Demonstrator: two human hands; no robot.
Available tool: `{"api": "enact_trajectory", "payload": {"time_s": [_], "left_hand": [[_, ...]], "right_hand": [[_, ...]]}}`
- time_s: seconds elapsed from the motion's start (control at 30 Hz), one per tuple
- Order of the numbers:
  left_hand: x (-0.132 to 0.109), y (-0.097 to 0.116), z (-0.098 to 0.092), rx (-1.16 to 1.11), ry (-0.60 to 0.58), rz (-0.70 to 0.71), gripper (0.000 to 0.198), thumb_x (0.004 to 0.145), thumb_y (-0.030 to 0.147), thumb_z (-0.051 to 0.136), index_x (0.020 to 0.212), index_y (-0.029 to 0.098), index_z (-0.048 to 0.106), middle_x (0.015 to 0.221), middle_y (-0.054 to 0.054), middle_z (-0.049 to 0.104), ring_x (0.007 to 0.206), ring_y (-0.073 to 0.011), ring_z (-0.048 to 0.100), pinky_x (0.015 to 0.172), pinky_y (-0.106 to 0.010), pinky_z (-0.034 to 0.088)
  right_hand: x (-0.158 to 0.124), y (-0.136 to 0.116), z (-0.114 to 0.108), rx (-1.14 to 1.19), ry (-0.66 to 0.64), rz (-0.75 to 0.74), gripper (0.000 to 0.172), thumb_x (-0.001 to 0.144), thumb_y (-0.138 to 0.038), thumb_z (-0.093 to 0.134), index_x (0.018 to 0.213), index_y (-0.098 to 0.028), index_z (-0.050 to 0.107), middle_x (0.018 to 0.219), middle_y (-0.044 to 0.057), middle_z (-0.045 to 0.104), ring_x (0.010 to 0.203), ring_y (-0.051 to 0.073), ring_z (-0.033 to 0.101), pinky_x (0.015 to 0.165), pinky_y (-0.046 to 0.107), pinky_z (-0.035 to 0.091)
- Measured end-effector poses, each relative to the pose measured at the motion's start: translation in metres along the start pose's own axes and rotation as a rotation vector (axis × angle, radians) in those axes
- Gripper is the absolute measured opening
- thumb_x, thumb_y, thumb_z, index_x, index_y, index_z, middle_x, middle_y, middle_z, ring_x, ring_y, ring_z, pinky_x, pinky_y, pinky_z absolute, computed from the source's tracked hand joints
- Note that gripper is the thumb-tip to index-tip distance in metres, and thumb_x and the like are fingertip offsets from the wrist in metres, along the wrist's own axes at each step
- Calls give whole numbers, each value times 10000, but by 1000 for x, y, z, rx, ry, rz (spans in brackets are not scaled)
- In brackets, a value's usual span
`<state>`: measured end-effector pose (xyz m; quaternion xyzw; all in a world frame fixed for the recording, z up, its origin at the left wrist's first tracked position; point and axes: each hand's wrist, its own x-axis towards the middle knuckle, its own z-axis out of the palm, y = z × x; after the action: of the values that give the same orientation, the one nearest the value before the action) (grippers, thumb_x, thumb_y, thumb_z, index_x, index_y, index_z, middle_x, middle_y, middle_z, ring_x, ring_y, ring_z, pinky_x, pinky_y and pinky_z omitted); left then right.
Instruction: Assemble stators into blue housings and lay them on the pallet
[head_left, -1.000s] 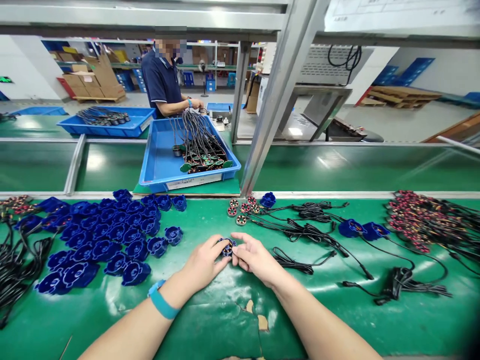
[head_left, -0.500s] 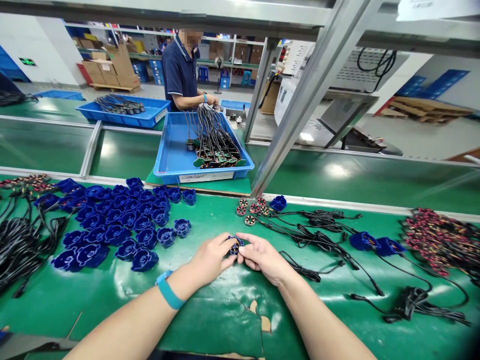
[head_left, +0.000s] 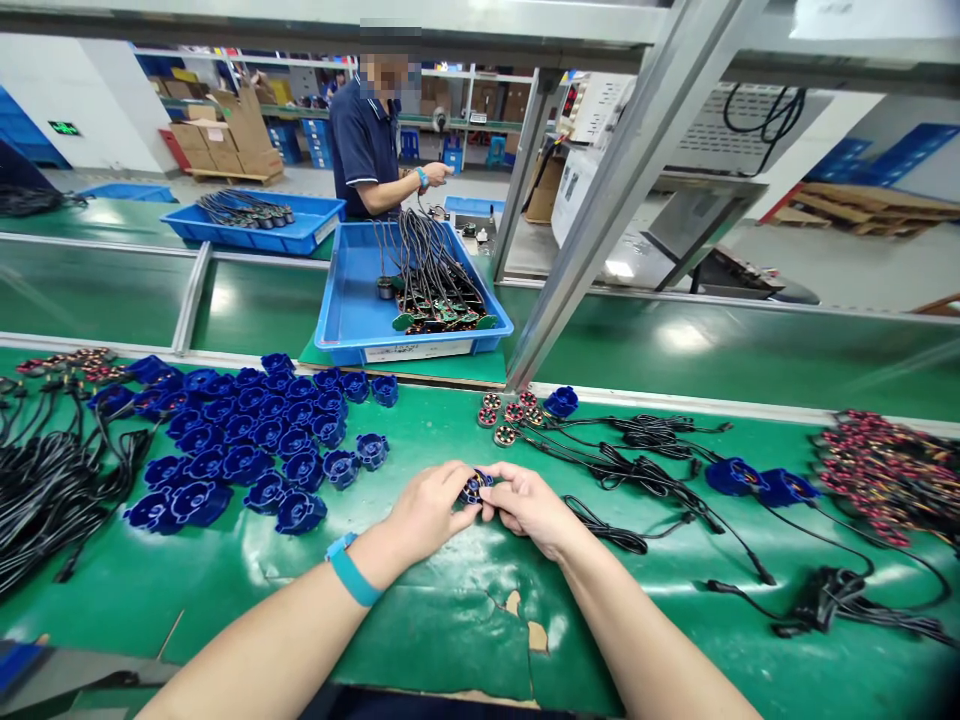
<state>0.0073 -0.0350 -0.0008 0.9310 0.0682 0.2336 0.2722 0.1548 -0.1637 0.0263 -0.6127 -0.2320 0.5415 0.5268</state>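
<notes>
Between my two hands, over the middle of the green bench, is a blue plastic housing with a dark round part and thin wires inside it. My left hand is closed on its left side, thumb below and fingers over the top. The fingers of my right hand pinch it from the right, with the thumb at its front face. Both hands partly cover the housing. Several small copper-wound motor stators lie on the bench just beyond my right hand, beside a single blue housing.
Many blue housings are grouped at left, near black cables. More cables and a pile of red-and-copper stators lie at right. A blue tray stands behind, below a slanting metal post. A co-worker stands beyond it.
My hands keep hold of the blue housing, with only slight finger movement. The view has shifted a little. The co-worker's hand has lifted away from the cables in the tray.
</notes>
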Motion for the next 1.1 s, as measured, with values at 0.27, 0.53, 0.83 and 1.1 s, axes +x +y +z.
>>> {"api": "enact_trajectory", "payload": {"time_s": [0.27,0.53,0.83,1.1], "left_hand": [[0,4,6,115,-31,31,273,872,343,692,1079,171,644,997,-81,736,925,-224,718,834,-333,591],[5,-15,23,284,-85,149,407,905,461,593,1120,124,666,1082,-95,751,962,-217,723,831,-324,597],[8,1,6,306,-122,23,190,859,346,681,963,189,658,899,-87,722,866,-247,666,773,-388,562],[12,-13,9,189,75,26,382,911,261,610,1273,172,527,1159,-128,686,1047,-252,650,906,-427,571]], "right_hand": [[7,25,-3,-265,157,-111,495,754,-638,638,937,-177,647,593,-7,609,418,115,474,395,232,329],[32,33,-12,-967,302,-31,312,836,-510,366,684,-276,505,622,52,624,597,256,626,596,355,449],[16,1,16,-1111,408,-155,192,896,-331,416,736,-256,491,680,57,650,647,227,605,589,303,337],[2,2,-16,-825,321,-440,266,952,-377,525,1076,-170,637,900,71,698,762,188,623,760,308,454]]}}
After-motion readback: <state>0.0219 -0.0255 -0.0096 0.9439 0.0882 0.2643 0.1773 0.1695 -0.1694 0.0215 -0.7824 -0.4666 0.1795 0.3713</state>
